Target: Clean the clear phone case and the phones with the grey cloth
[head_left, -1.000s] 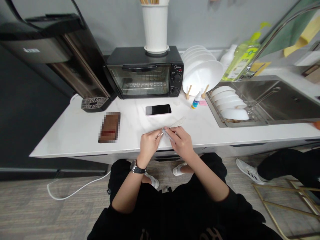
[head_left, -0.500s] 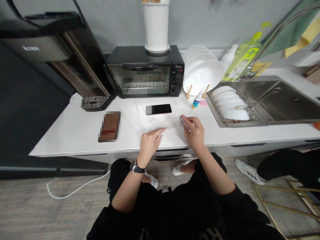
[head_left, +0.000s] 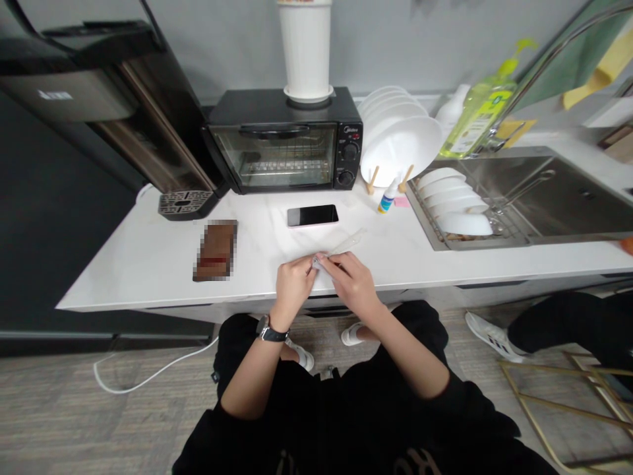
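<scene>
Both my hands meet over the front edge of the white counter [head_left: 148, 264]. My left hand [head_left: 293, 282], with a watch on its wrist, pinches the near end of a thin clear strip [head_left: 343, 244] that lies slanting on the counter. My right hand [head_left: 352, 282] is closed, its fingertips pressed on a small grey object at the same end of the strip; I cannot make out what that object is. A black phone [head_left: 312, 216] lies face up just beyond the hands.
A toaster oven [head_left: 281, 142] with a white pot [head_left: 305, 49] on top stands at the back. A dark wallet-like item [head_left: 214, 251] lies left. White plates [head_left: 400, 142], a small bottle [head_left: 386, 198] and a sink [head_left: 534, 194] with bowls are right. Another person's leg [head_left: 558, 330] shows lower right.
My right hand reached out along the strip to its far end, then came back to its near end beside my left hand. The left hand stayed in place.
</scene>
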Demonstrator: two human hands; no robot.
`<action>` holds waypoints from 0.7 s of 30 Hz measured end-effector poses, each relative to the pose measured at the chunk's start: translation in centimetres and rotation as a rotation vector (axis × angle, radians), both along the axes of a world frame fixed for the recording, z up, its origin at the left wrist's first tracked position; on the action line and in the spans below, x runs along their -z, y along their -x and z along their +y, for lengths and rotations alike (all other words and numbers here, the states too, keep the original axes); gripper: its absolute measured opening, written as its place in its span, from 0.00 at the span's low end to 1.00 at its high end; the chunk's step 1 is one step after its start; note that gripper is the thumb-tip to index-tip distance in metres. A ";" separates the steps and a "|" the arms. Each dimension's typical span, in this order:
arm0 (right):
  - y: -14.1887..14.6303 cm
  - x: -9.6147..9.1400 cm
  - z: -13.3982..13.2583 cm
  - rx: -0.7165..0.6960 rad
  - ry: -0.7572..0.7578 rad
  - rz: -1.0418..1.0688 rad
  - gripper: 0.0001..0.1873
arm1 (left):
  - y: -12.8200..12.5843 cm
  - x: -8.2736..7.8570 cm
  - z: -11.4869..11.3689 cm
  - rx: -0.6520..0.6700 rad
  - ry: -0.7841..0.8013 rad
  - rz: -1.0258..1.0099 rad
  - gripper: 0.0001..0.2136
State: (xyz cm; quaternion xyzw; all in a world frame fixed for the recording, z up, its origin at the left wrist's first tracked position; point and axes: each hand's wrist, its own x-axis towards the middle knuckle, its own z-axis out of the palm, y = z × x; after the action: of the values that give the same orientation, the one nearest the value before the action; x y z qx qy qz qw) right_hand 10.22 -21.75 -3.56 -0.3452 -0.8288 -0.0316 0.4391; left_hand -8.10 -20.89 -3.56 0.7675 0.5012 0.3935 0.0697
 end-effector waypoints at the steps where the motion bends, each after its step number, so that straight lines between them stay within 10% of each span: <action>1: -0.7 -0.1 0.4 0.021 0.006 -0.003 0.33 | 0.0 0.0 0.0 0.001 -0.004 -0.006 0.11; 11: -6.3 -0.4 4.7 0.271 0.052 0.124 0.21 | 0.0 0.3 -0.1 0.030 0.025 -0.072 0.12; 21: -2.3 -0.1 1.9 0.131 0.073 0.113 0.30 | -0.1 0.3 0.0 0.012 0.009 -0.050 0.12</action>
State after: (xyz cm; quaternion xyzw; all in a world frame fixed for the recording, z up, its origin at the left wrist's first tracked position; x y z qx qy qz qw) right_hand 12.54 -19.87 -3.46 -0.4154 -0.7790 -0.0105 0.4696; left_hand -8.01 -20.91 -3.85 0.7600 0.4964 0.4101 0.0880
